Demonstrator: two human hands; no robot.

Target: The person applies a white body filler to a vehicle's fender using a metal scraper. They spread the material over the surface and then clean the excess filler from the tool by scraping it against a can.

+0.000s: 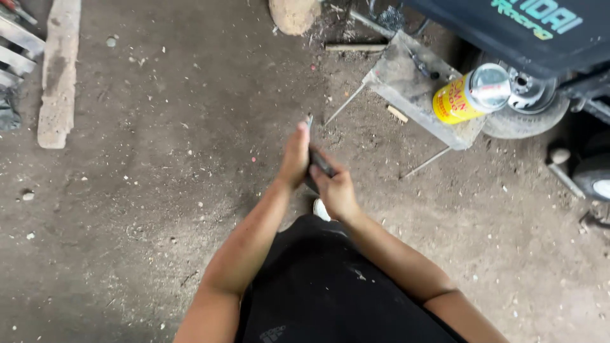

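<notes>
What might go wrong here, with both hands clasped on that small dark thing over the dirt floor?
1. The left hand and right hand press close together on the small dark object; a slip might pinch or scrape fingers.
2. If it drops, it could be hard to spot on the dirt floor, which is littered with debris.
3. The yellow can lies on the tilted metal stand and may roll off if bumped.

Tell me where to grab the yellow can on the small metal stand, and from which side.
Grip the yellow can around its cylindrical body, below the silver top. It seems to stand upright near the edge of the small metal stand, with a wheel close behind it. So coming from the open ground side, toward the hands, looks safest, with fingers wrapped round the middle.
</notes>
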